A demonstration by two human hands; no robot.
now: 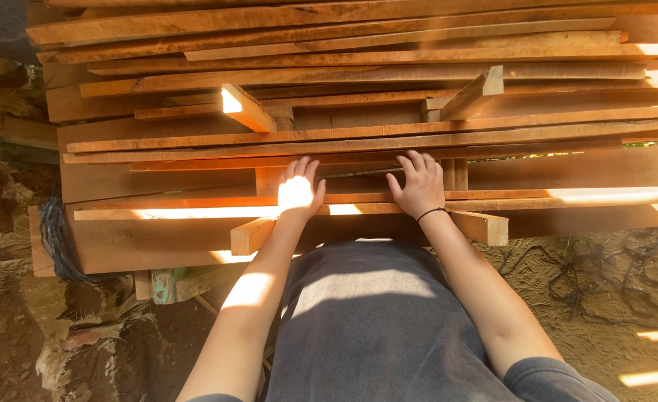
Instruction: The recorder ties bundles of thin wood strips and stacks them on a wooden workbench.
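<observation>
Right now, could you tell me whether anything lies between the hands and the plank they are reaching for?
Nothing visible does: the left hand and right hand already rest flat on the long plank at the stack's near edge.

Narrow dark gaps run between the stacked planks [359, 134] – short cross spacers [248, 109] block them in places – open dirt ground [612, 298] lies to the right

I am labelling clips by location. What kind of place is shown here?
Probably an outdoor timber yard or small sawmill. Rough-sawn planks lie stacked in layers on wooden spacers, both hands rest on a plank, and the ground is bare earth.
</observation>
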